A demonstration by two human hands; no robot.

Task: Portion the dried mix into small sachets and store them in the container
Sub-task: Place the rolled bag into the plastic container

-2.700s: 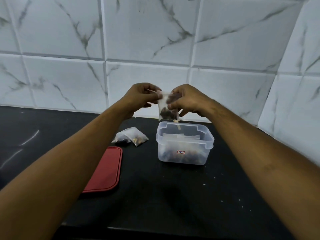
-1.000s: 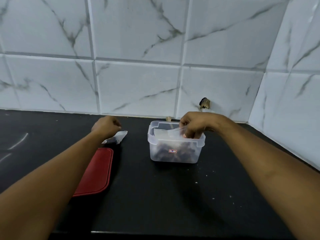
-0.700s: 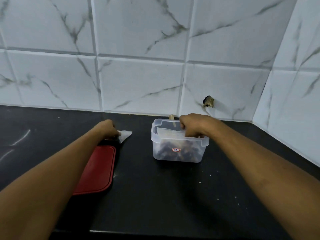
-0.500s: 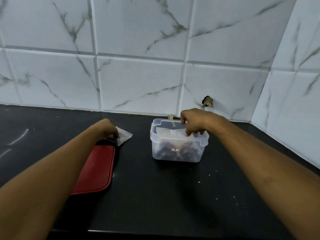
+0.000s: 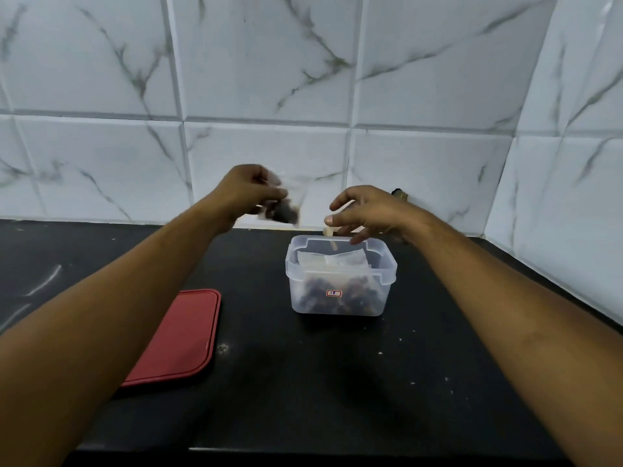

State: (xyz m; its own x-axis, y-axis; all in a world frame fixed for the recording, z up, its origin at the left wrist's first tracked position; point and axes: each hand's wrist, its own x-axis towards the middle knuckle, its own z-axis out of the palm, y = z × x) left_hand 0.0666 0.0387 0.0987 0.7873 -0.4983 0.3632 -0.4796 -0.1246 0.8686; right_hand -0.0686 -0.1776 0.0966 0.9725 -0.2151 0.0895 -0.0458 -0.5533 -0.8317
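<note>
Red plastic lid (image 5: 175, 335) lies flat on the black counter (image 5: 303, 399), nearest the person and off to the left, apart from the box; leave it there until every bag is in; a bit further back stands the clear container (image 5: 340, 275), open at the top, with white sachets (image 5: 332, 259) packed inside and dark mix showing through its wall; the step now looks like dropping one more bag in; to do it well, bring the bag over the middle of the open box, lower it close to the other bags, and only then let go, so it does not catch on the rim; the right hand (image 5: 367, 214) hovers over the far rim with fingers spread and nothing in them, so it could steady the box or tuck the bag in; up and to the left of the box, the left hand (image 5: 246, 193) pinches a small sachet (image 5: 285, 210) in its fingertips, not touching the box; the bag is blurry, but it looks thin and see-through on top with a dark lump of mix at the bottom; it is likely light and floppy, so a soft pinch is enough; behind it all is the white tiled wall (image 5: 269, 146)
</note>
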